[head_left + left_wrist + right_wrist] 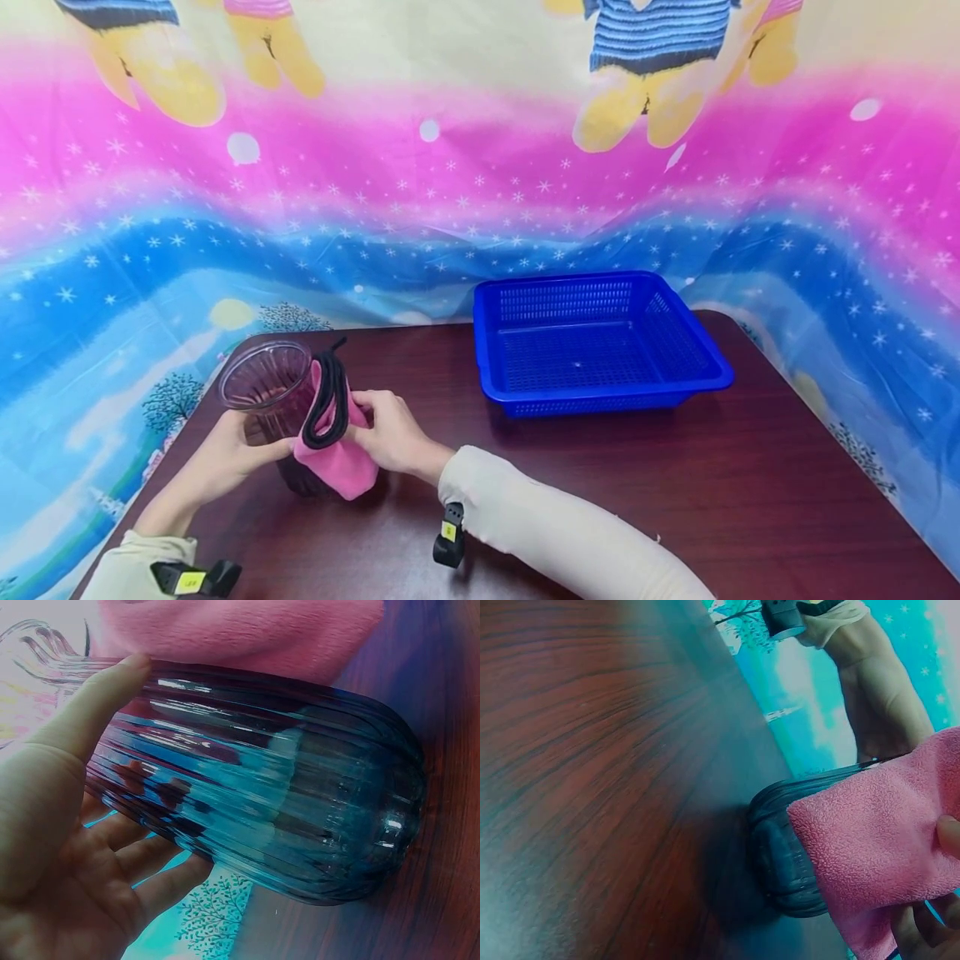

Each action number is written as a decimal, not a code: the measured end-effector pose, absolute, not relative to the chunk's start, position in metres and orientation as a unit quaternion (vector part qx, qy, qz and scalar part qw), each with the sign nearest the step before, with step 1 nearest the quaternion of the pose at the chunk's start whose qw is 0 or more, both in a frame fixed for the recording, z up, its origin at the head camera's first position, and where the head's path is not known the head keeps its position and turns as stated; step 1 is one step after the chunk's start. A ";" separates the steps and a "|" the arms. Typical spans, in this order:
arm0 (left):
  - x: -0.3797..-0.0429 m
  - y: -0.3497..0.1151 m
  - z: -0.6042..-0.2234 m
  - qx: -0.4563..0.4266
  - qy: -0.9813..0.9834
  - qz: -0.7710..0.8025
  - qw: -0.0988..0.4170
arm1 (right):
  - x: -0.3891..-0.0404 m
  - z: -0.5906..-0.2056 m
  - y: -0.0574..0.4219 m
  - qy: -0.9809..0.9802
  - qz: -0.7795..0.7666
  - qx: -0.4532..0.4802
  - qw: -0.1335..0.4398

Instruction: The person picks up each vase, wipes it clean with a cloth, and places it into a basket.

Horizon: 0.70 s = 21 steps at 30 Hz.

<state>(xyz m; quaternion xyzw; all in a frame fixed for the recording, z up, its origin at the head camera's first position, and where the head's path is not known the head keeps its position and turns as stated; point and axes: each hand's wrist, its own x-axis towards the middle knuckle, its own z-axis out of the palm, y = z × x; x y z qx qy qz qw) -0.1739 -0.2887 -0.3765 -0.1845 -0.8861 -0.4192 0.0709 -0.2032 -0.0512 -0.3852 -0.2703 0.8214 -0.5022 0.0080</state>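
On the left of the table stands a ribbed clear glass vase (264, 398) with a flared rim. My left hand (225, 457) grips its side, and in the left wrist view the thumb lies along one side of the glass (300, 787) with the fingers round the other. A folded pink fleecy cloth (345, 473) with black edging hangs in my right hand (393, 435), pinched between thumb and fingers. It overlaps the vase's right side. In the right wrist view the cloth (870, 832) covers much of the vase, whose base (780, 855) is close to the tabletop.
A blue plastic basket (714, 373) with perforated sides sits at the back right of the dark wooden table (600, 492). Behind the table hangs a colourful printed backdrop (420, 183). Black camera straps (450, 537) are on both wrists.
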 end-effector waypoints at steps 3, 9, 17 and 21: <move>-0.173 -0.288 -0.376 -0.177 -0.887 -0.421 0.066 | -0.203 -0.390 -0.050 0.827 -0.494 -0.268 0.013; -0.173 -0.287 -0.376 -0.170 -0.888 -0.423 0.063 | -0.203 -0.396 -0.048 0.835 -0.482 -0.265 0.009; -0.172 -0.287 -0.374 -0.160 -0.894 -0.415 0.062 | -0.202 -0.404 -0.047 0.848 -0.464 -0.256 0.017; -0.172 -0.287 -0.374 -0.156 -0.894 -0.415 0.060 | -0.202 -0.409 -0.047 0.851 -0.457 -0.259 0.016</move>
